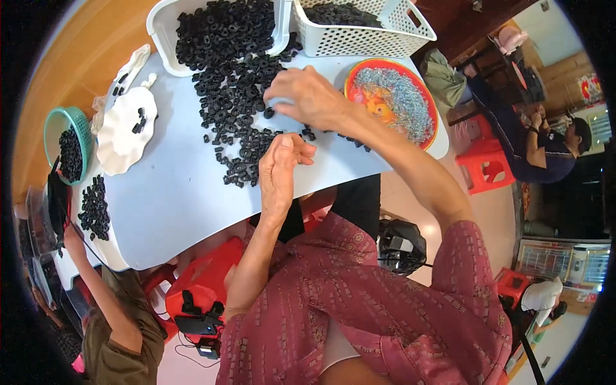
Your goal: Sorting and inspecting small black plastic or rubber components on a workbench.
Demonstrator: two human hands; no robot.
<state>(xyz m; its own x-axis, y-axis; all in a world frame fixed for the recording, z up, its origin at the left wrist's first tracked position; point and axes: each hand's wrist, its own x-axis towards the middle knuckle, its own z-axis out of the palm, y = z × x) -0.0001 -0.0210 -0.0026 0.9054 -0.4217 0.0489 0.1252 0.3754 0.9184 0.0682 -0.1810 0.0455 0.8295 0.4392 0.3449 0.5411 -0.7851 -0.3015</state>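
Observation:
Small black plastic parts (237, 99) spill in a heap over the pale blue tabletop in front of me. Over the right side of this heap is my right hand (308, 97), its thumb and fingers apart and slightly blurred, with nothing visible between them. My left hand (278, 172) is raised at the heap's near right edge. Its fingers curl in toward the thumb, and what they may hold is hidden. A few loose black parts lie between the two hands. Beside my right wrist sits a red and yellow round tray (351, 76) with many small shiny silvery pieces.
A white tub (168, 48) and a perforated white basket (359, 42), both with black parts, stand at the back. On the left are a wavy white plate (122, 151), a teal basket (80, 122) and another person's arm (96, 276). Red stools (481, 157) stand around.

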